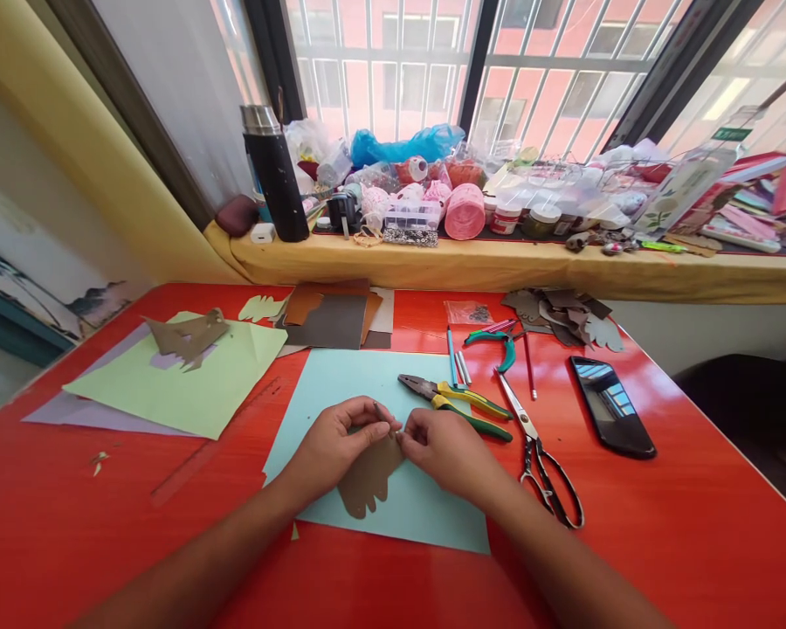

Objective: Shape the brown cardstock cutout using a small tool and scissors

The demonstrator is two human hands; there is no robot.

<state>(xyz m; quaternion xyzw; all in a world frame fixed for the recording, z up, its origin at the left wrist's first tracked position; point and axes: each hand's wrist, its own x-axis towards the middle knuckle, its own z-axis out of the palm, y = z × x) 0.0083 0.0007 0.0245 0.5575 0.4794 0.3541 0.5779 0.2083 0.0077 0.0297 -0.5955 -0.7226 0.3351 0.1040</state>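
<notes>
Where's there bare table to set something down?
Bare red tabletop shows near left, between the light green paper and left forearm, and near right, below the black phone. It's crowded from pale blue paper to phone: black-handled metal scissors, yellow-green-handled pliers.

Table top (713, 489): glossy, smooth red, throws reflections; light-blue sheet (438, 515), green sheet (236, 367) and purple sheet (98, 415): matt paper; brown cut-out (367, 476): matt, smooth, paper or thin leather, can't tell; scissors (543, 459): shiny bare metal blades, dark handle coating with pale worn-looking patches; combination pliers (455, 402): dull dark metal jaws, yellow-green plastic-looking grips; phone (612, 406): glossy glass-like face; flask (275, 179): dark matt body, polished metal cap; sill cover (341, 265): soft yellow cloth; blue bag (406, 147): thin crinkled plastic, slight sheen.
</notes>
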